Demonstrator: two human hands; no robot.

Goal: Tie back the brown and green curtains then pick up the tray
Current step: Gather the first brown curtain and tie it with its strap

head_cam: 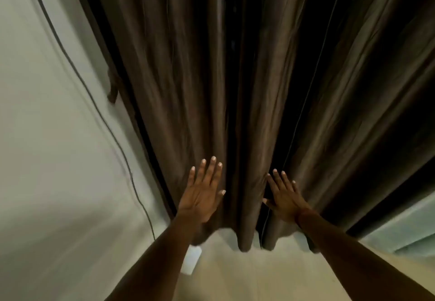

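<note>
A brown curtain [193, 77] hangs in long folds down to the floor and fills most of the view. My left hand [202, 195] is flat against its folds, fingers spread, holding nothing. My right hand [283, 196] is also flat with fingers apart, just right of a dark gap between two folds, its fingertips at the fold's edge. A brown tie-back strap [113, 86] hangs by the curtain's left edge against the wall. A strip of pale green fabric [397, 232] shows at the lower right, beyond the brown curtain. No tray is in view.
A pale wall [47, 136] is on the left, with a thin dark cable [94, 103] running down it. A small white object [193, 260] lies on the light floor [247, 275] under my left forearm.
</note>
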